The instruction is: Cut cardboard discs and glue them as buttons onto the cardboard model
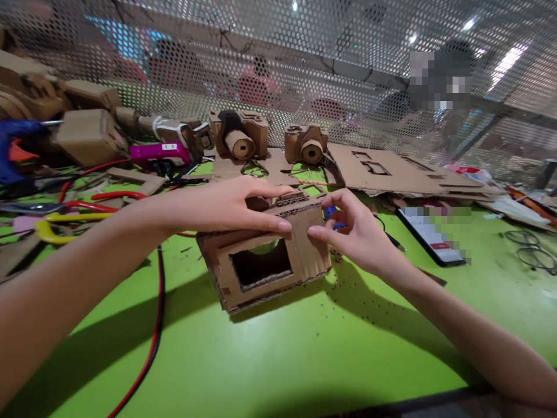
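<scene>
In the middle of the head view is a brown cardboard camera model (270,255), with a rectangular window cut in the face toward me. It tilts slightly over the green table. My left hand (243,203) lies across its upper left edge, thumb on the face and fingers over the top. At its right end, my right hand (348,229) pinches the side between thumb and fingers. A small blue thing (331,213) shows behind my right fingers; I cannot make out what it is. The model's far side is hidden.
Two finished-looking cardboard cameras (241,136) and a cut cardboard sheet (391,168) stand behind. Pliers (56,227), a magenta device (160,153), a blue glue gun (20,151) and cables (160,302) lie left. A phone (430,235) and glasses (531,249) lie right, before a perforated metal screen (278,64).
</scene>
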The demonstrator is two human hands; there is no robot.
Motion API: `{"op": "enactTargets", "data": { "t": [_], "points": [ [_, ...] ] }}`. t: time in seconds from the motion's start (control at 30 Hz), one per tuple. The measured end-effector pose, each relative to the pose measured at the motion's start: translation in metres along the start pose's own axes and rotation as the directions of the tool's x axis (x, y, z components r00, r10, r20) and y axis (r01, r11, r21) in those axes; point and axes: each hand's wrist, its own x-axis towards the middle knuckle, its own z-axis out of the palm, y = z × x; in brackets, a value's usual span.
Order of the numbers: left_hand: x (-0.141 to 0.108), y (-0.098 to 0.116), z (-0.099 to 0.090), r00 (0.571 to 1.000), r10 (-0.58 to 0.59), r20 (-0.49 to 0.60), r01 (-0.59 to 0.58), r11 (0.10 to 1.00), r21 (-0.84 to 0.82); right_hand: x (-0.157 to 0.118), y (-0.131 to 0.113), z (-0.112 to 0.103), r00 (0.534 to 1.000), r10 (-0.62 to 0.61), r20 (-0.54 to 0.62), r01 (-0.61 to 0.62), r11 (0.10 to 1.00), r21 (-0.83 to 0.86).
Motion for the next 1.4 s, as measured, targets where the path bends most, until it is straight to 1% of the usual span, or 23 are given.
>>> {"op": "enactTargets", "data": {
  "t": [0.1,0.17,0.23,0.33,0.4,0.5,0.67,0.73,0.9,1.1,1.3,1.4],
  "points": [
    [0.0,0.0,0.0,1.0,-0.006,-0.004,0.005,1.0,-0.007,0.0,0.0,0.002,1.0,-0.012,-0.021,0.012,1.0,-0.006],
    [0.001,0.0,-0.001,1.0,-0.025,-0.012,0.025,1.0,-0.001,0.001,0.0,0.001,1.0,-0.007,-0.008,0.006,1.0,-0.017],
    [0.0,-0.001,-0.002,1.0,-0.024,-0.011,0.024,1.0,-0.003,0.003,0.0,-0.004,0.999,0.006,0.048,-0.005,1.0,-0.024],
    [0.001,-0.002,-0.002,1.0,0.007,0.005,-0.007,1.0,-0.013,0.005,0.002,-0.013,0.985,0.023,0.173,-0.023,1.0,-0.004],
    [0.001,-0.003,-0.002,1.0,0.022,0.01,-0.022,1.0,-0.021,0.007,0.003,-0.016,0.977,0.028,0.211,-0.031,0.999,0.013],
    [0.001,-0.002,-0.003,1.0,0.01,0.006,-0.01,1.0,-0.026,0.007,0.005,-0.015,0.981,0.03,0.189,-0.032,0.999,0.009],
    [0.001,-0.001,-0.002,1.0,-0.015,-0.003,0.015,1.0,-0.003,0.004,0.006,-0.005,0.989,0.049,0.14,-0.051,0.999,0.005],
    [0.001,-0.002,-0.001,1.0,-0.004,-0.011,0.004,1.0,-0.007,0.003,0.006,-0.003,0.991,0.056,0.125,-0.061,0.998,0.035],
    [0.0,-0.001,-0.001,0.998,0.069,0.003,-0.069,0.997,-0.047,0.001,0.006,0.0,0.99,0.065,0.122,-0.073,0.995,0.069],
    [0.0,0.0,0.0,0.998,0.066,-0.003,-0.066,0.997,-0.044,-0.001,0.005,0.001,0.992,0.06,0.112,-0.07,0.993,0.09],
    [0.001,-0.002,0.0,0.998,0.066,-0.006,-0.067,0.997,-0.03,-0.003,0.006,0.006,0.997,0.031,0.068,-0.036,0.997,0.075],
    [0.0,-0.002,-0.001,0.998,0.059,-0.001,-0.059,0.998,-0.031,-0.003,0.008,0.006,0.996,0.036,0.083,-0.042,0.996,0.078]
  ]
}}
